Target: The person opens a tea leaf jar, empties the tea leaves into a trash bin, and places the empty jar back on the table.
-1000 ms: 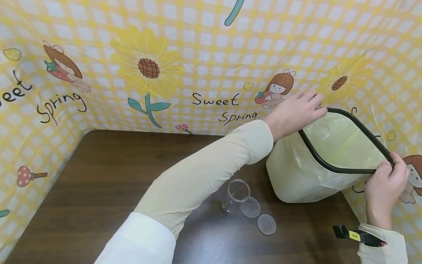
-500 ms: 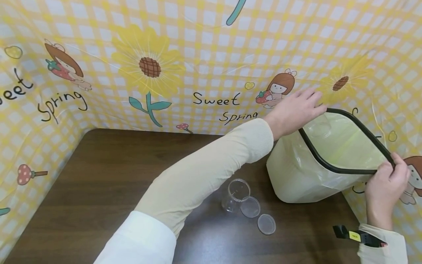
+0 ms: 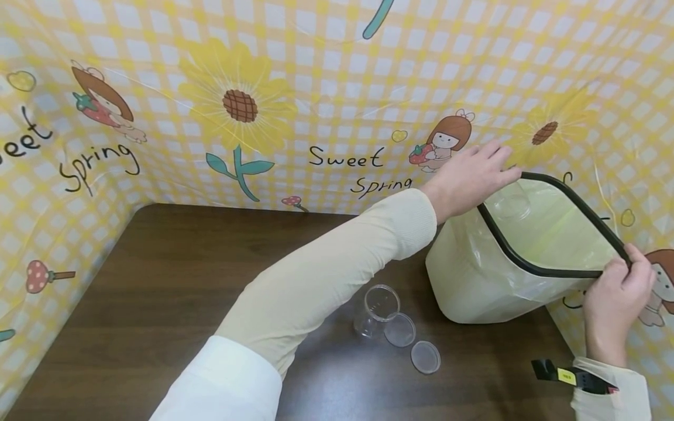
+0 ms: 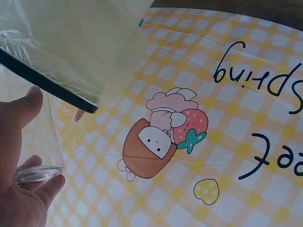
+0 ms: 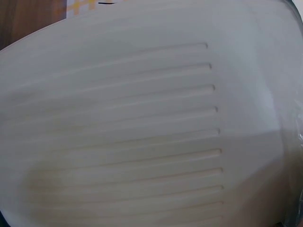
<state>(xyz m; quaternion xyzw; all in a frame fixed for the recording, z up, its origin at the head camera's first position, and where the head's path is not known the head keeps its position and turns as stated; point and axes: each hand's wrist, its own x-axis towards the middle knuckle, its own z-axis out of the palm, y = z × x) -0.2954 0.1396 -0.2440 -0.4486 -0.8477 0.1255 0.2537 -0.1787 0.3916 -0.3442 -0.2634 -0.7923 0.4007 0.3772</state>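
My left hand point(image 3: 471, 178) grips a clear jar point(image 3: 513, 202), its mouth end over the tilted, pale trash bin point(image 3: 474, 275). In the left wrist view the fingers and thumb hold the jar point(image 4: 45, 137) near its thick base, beside the bin's black rim point(image 4: 57, 90). Whether anything is inside the jar, I cannot tell. At the bin's near right corner my right hand point(image 3: 613, 298) grips the black rim point(image 3: 558, 272), thumb on top. The bin's ribbed outer wall point(image 5: 142, 118) fills the right wrist view, where the right hand is hidden.
A second clear jar point(image 3: 381, 304) stands uncovered on the dark wooden table point(image 3: 174, 280). Two flat clear lids point(image 3: 425, 357) lie beside it, left of the bin. A yellow checked cloth point(image 3: 326, 88) walls in the back and sides. My left forearm crosses above the table.
Both hands keep their holds on the jar and the bin rim. The left hand shifts very slightly left; otherwise little differs.
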